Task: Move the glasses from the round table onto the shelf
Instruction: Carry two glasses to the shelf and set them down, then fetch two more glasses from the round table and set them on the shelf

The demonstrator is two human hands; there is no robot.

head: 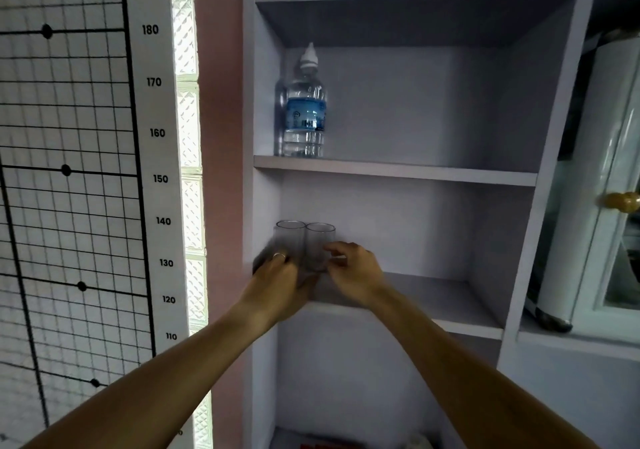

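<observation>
Two clear drinking glasses stand upright side by side at the left end of the middle shelf (433, 296) of a pale lilac cabinet. My left hand (280, 282), with a ring on one finger, wraps around the lower part of the left glass (290, 235). The fingers of my right hand (356, 272) curl around the base of the right glass (320, 241). The two glasses almost touch each other. The round table is out of view.
A water bottle with a blue label (304, 109) stands on the shelf above, at its left end. A white glass-door cabinet with a brass knob (621, 201) is at the right. A height chart and wire grid (69, 171) hang at the left.
</observation>
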